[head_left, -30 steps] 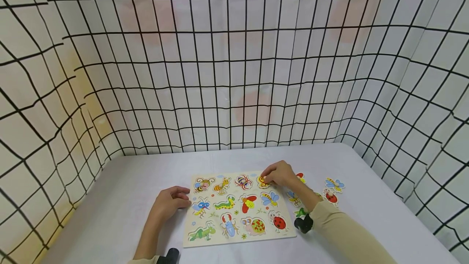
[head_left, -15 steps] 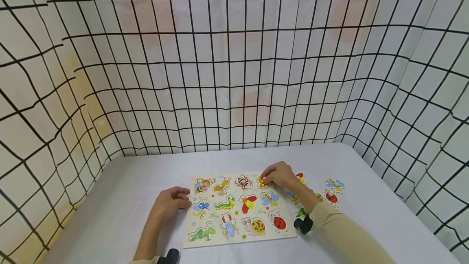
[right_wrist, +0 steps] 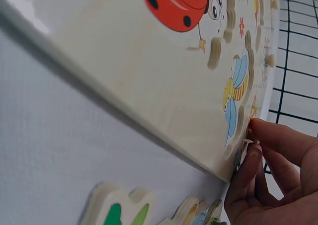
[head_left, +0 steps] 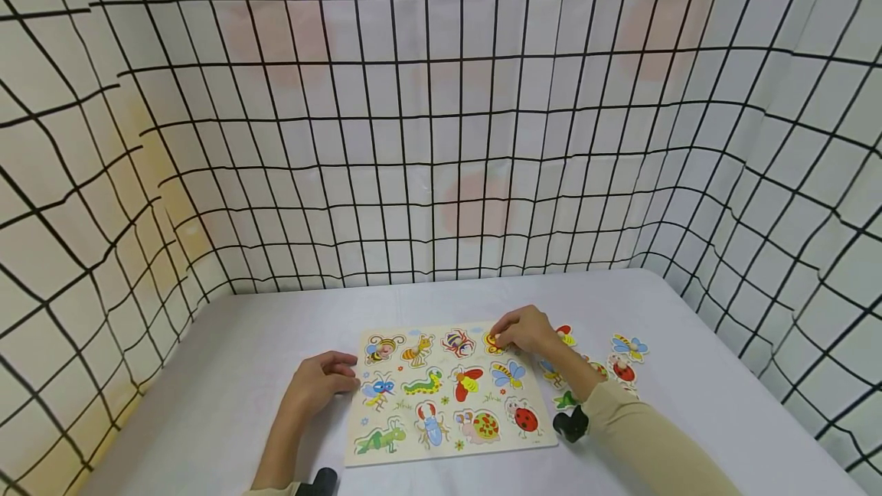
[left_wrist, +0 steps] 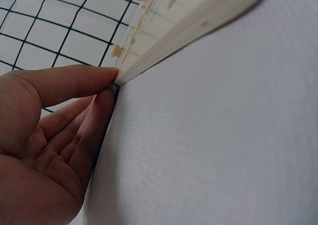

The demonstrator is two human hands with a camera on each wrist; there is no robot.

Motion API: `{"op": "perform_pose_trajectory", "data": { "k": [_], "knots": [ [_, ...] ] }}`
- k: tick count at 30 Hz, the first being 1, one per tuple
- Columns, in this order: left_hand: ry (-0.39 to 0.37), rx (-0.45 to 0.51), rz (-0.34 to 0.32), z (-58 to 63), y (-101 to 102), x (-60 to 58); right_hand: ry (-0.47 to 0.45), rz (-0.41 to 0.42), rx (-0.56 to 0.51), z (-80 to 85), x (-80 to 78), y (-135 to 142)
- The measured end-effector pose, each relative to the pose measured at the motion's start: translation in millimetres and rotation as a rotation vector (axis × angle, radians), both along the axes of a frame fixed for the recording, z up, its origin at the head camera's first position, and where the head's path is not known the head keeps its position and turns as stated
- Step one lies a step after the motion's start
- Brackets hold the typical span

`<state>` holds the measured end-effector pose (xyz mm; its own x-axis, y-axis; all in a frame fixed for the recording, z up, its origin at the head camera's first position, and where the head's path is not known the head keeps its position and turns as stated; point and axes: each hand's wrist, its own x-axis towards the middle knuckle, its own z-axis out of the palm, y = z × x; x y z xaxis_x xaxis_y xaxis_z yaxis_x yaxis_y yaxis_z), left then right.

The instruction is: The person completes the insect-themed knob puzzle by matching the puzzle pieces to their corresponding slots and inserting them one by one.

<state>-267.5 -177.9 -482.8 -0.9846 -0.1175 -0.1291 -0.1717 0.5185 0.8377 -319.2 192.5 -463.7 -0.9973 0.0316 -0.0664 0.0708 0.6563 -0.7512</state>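
A pale wooden insect puzzle board lies flat on the table. At its top right corner, my right hand pinches a small orange-yellow piece, which looks like a butterfly and is largely covered by the fingers. In the right wrist view, the thumb and fingertips meet low over the board, just beyond the blue-winged bee picture. My left hand rests on the table with its fingertips against the board's left edge. The left wrist view has thumb and forefinger touching that edge.
Right of the board lie several loose insect pieces, among them a blue-winged one, a ladybird and a green piece; my right forearm partly covers this group. A grid-patterned cloth wall encloses the table's back and sides.
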Motion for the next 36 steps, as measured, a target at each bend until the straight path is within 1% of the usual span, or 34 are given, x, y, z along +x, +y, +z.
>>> {"op": "perform_pose_trajectory", "data": {
  "k": [9, 14, 23, 26, 30, 34, 36],
  "knots": [
    [-0.013, -0.004, 0.009, 1.7, 0.7, -0.4, -0.031, -0.016, -0.020, -0.4, -1.6, 1.2],
    [-0.018, -0.007, 0.021, 1.0, 0.8, -1.8, -0.031, -0.013, -0.020, 1.6, -0.7, 0.6],
    [-0.006, -0.007, 0.015, 1.8, 0.5, -1.5, -0.026, 0.001, -0.017, 0.5, -1.1, 1.6],
    [-0.008, -0.005, 0.011, 2.2, 0.8, -0.8, -0.019, 0.009, -0.013, 0.4, -0.5, 2.3],
    [-0.008, 0.001, 0.004, 1.8, 1.3, -0.2, -0.027, 0.000, -0.011, 1.6, 1.1, 2.9],
    [-0.010, -0.001, 0.006, 0.1, 1.2, -0.2, -0.036, -0.010, -0.014, 4.7, 4.7, 3.5],
    [-0.011, -0.004, 0.007, -0.5, 1.1, -0.3, -0.036, -0.011, 0.000, 7.4, 7.4, 3.7]
  ]
}}
